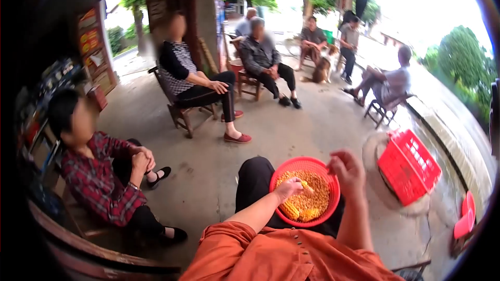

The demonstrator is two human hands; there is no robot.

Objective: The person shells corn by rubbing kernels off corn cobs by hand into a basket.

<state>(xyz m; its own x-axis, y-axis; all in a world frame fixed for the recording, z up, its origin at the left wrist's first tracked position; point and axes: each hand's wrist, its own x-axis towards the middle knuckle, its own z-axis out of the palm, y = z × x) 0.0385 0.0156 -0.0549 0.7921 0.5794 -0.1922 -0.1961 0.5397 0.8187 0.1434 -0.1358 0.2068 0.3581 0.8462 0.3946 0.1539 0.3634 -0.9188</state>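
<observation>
A red plastic basket (334, 205) rests on my lap, filled with loose yellow corn kernels (319, 198). Two corn cobs with kernels still on them, one a corn cob (311, 213) near the front rim, lie on top of the kernels. My left hand (287, 189) is closed round a corn cob (307, 186), held above the kernels; part of it is hidden by my fingers. Over the basket's right rim, my right hand (348, 170) is raised with its fingers loosely bent and apart, and nothing shows in it.
A red crate (409, 166) stands on a round concrete slab to the right, with a pink scoop (464, 224) beyond it. A person in a plaid shirt (107, 177) sits close at left. Several people sit farther off, around a dog (324, 66).
</observation>
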